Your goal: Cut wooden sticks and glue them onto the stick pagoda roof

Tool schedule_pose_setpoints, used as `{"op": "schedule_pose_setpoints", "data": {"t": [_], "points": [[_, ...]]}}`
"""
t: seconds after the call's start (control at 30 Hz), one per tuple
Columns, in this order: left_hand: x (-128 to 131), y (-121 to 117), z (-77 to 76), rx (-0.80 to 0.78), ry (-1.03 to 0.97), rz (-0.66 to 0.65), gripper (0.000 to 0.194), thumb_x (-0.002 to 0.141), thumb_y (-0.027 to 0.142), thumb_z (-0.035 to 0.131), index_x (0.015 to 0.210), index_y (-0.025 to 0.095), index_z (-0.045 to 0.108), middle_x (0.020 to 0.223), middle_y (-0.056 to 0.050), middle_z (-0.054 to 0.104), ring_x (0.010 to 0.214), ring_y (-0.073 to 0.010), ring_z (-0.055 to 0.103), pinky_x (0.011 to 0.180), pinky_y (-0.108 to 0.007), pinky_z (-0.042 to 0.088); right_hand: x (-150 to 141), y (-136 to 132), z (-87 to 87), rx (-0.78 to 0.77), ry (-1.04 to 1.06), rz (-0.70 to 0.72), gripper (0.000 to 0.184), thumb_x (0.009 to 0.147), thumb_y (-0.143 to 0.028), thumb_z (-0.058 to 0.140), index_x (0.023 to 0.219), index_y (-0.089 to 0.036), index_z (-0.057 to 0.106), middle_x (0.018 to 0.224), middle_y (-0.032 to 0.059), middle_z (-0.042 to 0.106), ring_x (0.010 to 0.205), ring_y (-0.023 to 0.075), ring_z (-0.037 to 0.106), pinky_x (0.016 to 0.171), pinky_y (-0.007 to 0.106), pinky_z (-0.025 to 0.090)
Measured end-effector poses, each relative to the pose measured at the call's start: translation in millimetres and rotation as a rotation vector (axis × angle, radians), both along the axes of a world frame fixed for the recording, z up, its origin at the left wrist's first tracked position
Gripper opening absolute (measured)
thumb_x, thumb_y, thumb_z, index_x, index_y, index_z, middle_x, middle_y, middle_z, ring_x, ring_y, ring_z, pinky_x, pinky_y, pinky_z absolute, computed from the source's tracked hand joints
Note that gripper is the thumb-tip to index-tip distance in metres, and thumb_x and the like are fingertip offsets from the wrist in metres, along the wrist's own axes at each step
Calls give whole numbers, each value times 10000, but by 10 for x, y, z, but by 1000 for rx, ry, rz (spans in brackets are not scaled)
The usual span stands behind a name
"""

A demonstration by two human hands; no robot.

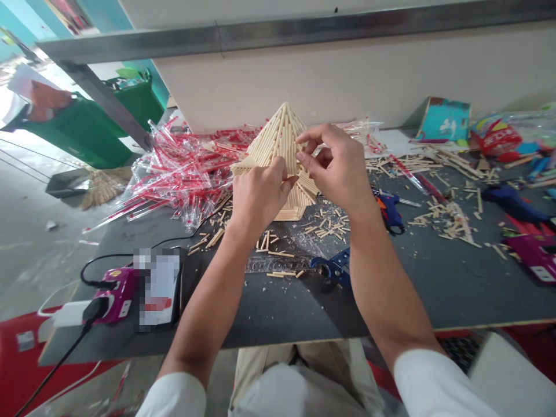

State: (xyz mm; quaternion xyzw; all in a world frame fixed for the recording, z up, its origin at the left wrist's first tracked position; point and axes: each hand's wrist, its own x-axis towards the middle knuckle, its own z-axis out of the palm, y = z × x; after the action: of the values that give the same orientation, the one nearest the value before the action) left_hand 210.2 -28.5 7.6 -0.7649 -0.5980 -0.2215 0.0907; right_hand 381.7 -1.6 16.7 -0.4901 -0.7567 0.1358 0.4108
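I see the left hand (259,194) closed on the stick pyramid (278,152), bracing it, while the right hand (334,168) pinches a stick against its face.

Phone screen (157,286) blurred; hands hide pyramid's (278,139) rt face.

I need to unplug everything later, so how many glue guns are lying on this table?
3 that I can make out: a blue glue gun beside the right hand, a dark blue one farther right, a magenta one at the right edge. Clutter may hide more.
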Motion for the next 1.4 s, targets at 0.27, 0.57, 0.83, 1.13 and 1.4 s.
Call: {"op": "schedule_pose_setpoints", "data": {"t": [0.27, 0.57, 0.83, 1.13, 1.4], "points": [[1, -14, 7, 4, 10, 7, 269, 964, 460, 598, 944, 210, 693, 722, -56, 713, 677, -211, 663, 600, -310, 395, -10, 0, 8, 44, 38, 30, 214, 925, -221, 625, 1132, -249, 672, 1072, 37, 685, 852, 148, 655, 749, 280, 537], [-23, 6, -6, 27, -2, -28, 276, 967, 467, 602, 898, 213, 687, 688, -43, 704, 621, -188, 623, 571, -305, 315, 49, -159, 123, -59, 60, -59, 94, 880, -250, 709, 863, -226, 619, 764, 7, 716, 674, 161, 665, 657, 321, 516], [-45, 16, -20, 16, -20, -34, 244, 954, 454, 615, 900, 226, 682, 719, -29, 722, 670, -184, 653, 586, -303, 321, -69, -309, 164, -277, -25, -99, 126, 820, -196, 748, 798, -214, 624, 631, -11, 692, 458, 152, 617, 540, 334, 491], [-50, 28, -2, 8, -19, -31, 216, 945, 422, 621, 917, 221, 697, 733, -48, 736, 666, -189, 645, 599, -306, 353, -237, -333, 113, -161, -115, -237, 104, 831, -201, 717, 835, -212, 613, 734, 54, 698, 669, 230, 679, 655, 390, 513], [-79, 52, -21, -3, -52, -70, 267, 965, 447, 589, 909, 209, 694, 726, -57, 719, 672, -173, 636, 603, -291, 371, -329, -359, 118, -102, -222, -319, 53, 836, -164, 660, 870, -198, 639, 755, 106, 705, 719, 293, 687, 719, 458, 513]]}}
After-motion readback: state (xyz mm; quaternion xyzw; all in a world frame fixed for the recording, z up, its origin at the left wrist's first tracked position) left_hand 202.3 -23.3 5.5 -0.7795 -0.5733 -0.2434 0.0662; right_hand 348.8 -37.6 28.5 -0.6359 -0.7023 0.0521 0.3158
